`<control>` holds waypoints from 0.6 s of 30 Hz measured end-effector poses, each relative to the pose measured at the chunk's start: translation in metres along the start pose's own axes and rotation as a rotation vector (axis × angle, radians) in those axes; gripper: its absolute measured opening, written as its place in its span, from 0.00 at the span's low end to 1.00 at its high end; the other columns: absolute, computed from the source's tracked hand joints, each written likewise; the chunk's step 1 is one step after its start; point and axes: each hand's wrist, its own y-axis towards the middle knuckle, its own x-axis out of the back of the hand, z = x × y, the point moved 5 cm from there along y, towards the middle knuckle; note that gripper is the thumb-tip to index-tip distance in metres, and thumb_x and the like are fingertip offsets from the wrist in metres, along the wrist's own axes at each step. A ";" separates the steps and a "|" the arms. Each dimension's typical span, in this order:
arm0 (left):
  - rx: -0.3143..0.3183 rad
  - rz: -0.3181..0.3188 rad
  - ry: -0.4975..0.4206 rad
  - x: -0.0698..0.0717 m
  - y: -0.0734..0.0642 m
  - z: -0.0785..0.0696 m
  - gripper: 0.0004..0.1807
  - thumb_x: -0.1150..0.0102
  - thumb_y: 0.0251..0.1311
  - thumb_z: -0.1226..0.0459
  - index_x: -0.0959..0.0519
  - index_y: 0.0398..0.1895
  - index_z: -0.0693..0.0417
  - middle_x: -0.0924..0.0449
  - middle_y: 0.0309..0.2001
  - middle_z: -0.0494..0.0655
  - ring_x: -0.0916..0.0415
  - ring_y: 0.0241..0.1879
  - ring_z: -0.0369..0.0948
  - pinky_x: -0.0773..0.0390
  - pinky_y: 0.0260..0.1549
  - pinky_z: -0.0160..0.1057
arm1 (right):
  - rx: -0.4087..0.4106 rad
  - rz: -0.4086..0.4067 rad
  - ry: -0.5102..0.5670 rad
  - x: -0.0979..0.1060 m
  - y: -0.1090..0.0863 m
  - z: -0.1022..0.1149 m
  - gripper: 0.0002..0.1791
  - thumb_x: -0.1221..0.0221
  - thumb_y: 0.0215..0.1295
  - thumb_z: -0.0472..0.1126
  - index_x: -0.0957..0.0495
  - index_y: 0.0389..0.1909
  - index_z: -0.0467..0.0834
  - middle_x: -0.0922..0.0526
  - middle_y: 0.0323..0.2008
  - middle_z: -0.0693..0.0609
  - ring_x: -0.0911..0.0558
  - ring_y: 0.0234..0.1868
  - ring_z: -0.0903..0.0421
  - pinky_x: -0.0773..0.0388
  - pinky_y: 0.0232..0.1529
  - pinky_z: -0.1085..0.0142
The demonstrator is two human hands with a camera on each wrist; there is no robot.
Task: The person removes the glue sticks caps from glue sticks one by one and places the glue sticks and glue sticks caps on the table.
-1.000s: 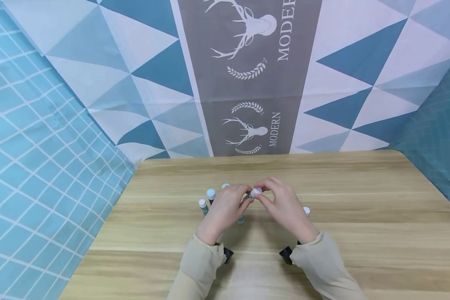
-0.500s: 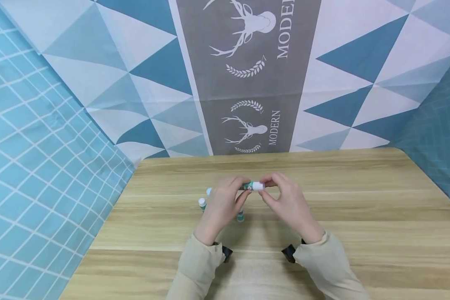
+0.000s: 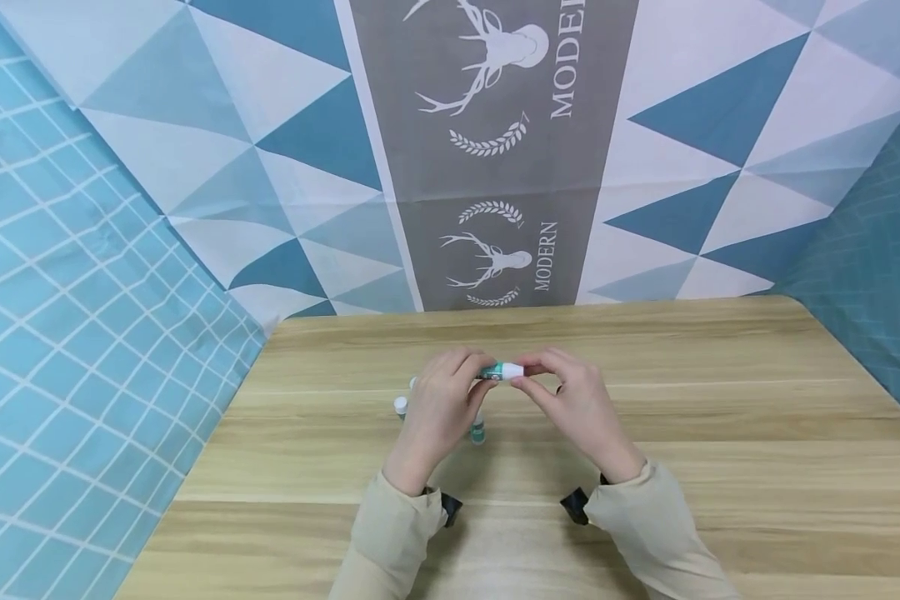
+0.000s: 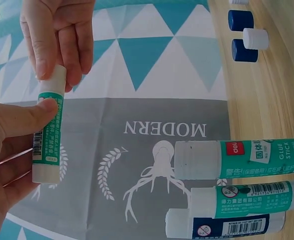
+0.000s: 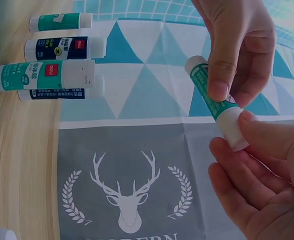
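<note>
Both hands meet on a small green glue stick (image 3: pixel 492 372), held sideways above the table. My left hand (image 3: pixel 437 400) grips its green body, thumb across the label in the left wrist view. On its other end is a white cap (image 5: pixel 231 131), which my right hand (image 3: pixel 581 404) pinches between thumb and fingers. Around the left hand stand other glue sticks: a thick green one (image 4: pixel 262 157), a thinner green one (image 4: pixel 254 197) and a dark blue one (image 4: pixel 232 226). In the head view, the left hand partly hides this group.
The wooden table (image 3: pixel 720 467) is backed by a patterned cloth (image 3: pixel 495 183). Loose cap-like pieces lie on the right side in the left wrist view: a blue one (image 4: pixel 241 20), another blue one (image 4: pixel 243 54) and a white one (image 4: pixel 256 39).
The glue stick has turned from pointing its cap toward the head camera to lying crosswise, cap to the right. Both hands have risen slightly, with the right hand still on the cap.
</note>
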 end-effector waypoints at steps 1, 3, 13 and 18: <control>-0.004 -0.002 0.002 0.000 0.000 0.000 0.10 0.34 0.48 0.65 0.22 0.35 0.53 0.22 0.34 0.43 0.25 0.35 0.39 0.26 0.38 0.35 | 0.010 -0.008 -0.003 0.000 0.000 0.000 0.11 0.34 0.50 0.40 0.19 0.37 0.43 0.17 0.32 0.54 0.20 0.32 0.60 0.37 0.11 0.72; -0.007 -0.005 0.004 0.000 0.000 -0.001 0.10 0.34 0.48 0.65 0.22 0.34 0.53 0.22 0.34 0.43 0.24 0.34 0.39 0.26 0.38 0.35 | 0.031 -0.022 -0.005 0.000 0.000 0.000 0.12 0.34 0.50 0.39 0.19 0.37 0.42 0.17 0.32 0.53 0.20 0.32 0.60 0.37 0.11 0.73; -0.003 0.029 -0.015 0.002 0.002 0.000 0.09 0.36 0.50 0.65 0.23 0.34 0.54 0.21 0.32 0.42 0.25 0.33 0.38 0.26 0.37 0.34 | 0.080 -0.019 0.004 0.000 0.000 0.001 0.12 0.35 0.50 0.38 0.20 0.38 0.41 0.17 0.33 0.52 0.20 0.33 0.59 0.37 0.12 0.75; -0.004 0.034 -0.032 0.002 0.001 0.000 0.09 0.35 0.49 0.65 0.23 0.34 0.54 0.20 0.32 0.42 0.24 0.33 0.38 0.25 0.38 0.34 | 0.110 -0.014 0.010 0.000 -0.001 0.002 0.11 0.35 0.50 0.38 0.20 0.37 0.43 0.17 0.34 0.53 0.19 0.36 0.58 0.35 0.15 0.75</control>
